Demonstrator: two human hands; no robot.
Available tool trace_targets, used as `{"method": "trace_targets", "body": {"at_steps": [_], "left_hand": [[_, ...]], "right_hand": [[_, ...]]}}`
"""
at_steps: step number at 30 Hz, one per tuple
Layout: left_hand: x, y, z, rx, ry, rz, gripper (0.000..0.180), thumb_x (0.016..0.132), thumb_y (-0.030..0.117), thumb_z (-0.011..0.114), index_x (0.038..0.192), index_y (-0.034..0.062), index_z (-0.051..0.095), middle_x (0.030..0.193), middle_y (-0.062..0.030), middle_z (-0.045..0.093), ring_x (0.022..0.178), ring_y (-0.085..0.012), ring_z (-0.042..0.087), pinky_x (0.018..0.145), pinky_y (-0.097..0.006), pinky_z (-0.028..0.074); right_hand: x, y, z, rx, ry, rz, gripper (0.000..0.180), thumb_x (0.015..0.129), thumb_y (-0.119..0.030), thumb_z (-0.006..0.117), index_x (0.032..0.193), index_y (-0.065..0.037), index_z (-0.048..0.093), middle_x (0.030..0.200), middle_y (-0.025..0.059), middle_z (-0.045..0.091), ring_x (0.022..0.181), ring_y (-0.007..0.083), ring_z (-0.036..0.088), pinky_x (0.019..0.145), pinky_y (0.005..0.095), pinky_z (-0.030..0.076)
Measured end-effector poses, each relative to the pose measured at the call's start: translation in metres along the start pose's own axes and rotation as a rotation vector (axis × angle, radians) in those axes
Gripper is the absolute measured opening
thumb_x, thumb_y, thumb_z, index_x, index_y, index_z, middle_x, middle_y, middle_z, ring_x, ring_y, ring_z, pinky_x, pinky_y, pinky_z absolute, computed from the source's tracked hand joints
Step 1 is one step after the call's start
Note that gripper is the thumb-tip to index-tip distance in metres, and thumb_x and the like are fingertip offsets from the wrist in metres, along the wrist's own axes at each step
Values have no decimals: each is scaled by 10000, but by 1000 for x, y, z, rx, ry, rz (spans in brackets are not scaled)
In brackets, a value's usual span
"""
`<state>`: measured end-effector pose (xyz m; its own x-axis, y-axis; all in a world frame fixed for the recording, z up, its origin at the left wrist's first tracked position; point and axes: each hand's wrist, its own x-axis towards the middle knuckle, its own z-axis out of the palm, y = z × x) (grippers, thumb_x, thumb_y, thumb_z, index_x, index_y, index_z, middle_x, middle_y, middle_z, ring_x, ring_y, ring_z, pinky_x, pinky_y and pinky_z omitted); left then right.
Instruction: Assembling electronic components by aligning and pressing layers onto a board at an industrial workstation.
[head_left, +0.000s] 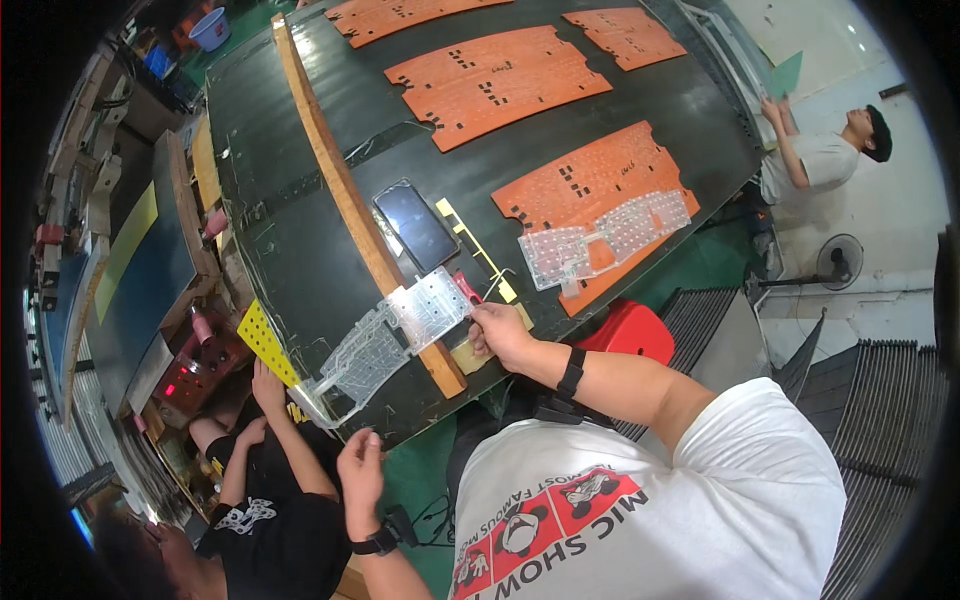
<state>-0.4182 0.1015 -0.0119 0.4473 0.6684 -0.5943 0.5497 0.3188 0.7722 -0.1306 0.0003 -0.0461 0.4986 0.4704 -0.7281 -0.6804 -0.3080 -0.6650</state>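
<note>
My right hand [500, 336] is closed at the right edge of a clear plastic sheet [370, 360] with a fine cut-out pattern. A red-handled tool [464, 288] touches its fingertips; what exactly the fingers grip is hidden. The sheet's shiny part [428, 308] lies across a long wooden strip [340, 190], and its other end reaches the table's left front edge. Below that end, my left hand [362, 470] is raised, fingers loosely bent and apart from the sheet, with nothing visible in it.
The dark table [290, 260] carries a phone [416, 226], a thin yellow strip [475, 245], several orange perforated boards [500, 70] and another clear sheet [605, 240]. A red stool [630, 332] stands right. One co-worker [270, 500] sits left; another [820, 155] stands far right.
</note>
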Motion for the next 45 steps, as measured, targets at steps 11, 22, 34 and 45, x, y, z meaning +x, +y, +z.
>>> {"method": "trace_targets", "body": {"at_steps": [11, 22, 34, 45], "left_hand": [[100, 66, -162, -43, 338, -41, 256, 895, 296, 527, 816, 52, 521, 607, 20, 489, 442, -48, 413, 371, -180, 272], [268, -9, -267, 435, 555, 76, 423, 845, 404, 554, 956, -4, 576, 793, -111, 594, 660, -229, 564, 572, -330, 440], [398, -13, -282, 954, 451, 229, 472, 851, 465, 475, 936, 19, 602, 968, -234, 607, 943, -430, 543, 814, -458, 412], [347, -10, -275, 728, 766, 117, 325, 677, 220, 629, 830, -58, 559, 855, -229, 626, 862, -387, 595, 741, -422, 460]], "right_hand": [[-36, -16, -19, -187, 197, -152, 210, 855, -175, 511, 839, 23, 578, 603, 58, 522, 475, 130, 503, 415, 254, 417], [-100, 36, -87, -440, 448, -211, 151, 855, -129, 513, 825, 8, 571, 598, 63, 545, 475, 121, 501, 419, 246, 402], [-152, 83, -117, -1069, 411, -136, 181, 770, -160, 538, 828, 2, 593, 755, 210, 606, 729, 351, 607, 651, 401, 474], [-145, 87, -128, -1111, 348, -17, 185, 785, -158, 549, 794, 26, 570, 665, 223, 547, 617, 296, 567, 589, 383, 441]]}}
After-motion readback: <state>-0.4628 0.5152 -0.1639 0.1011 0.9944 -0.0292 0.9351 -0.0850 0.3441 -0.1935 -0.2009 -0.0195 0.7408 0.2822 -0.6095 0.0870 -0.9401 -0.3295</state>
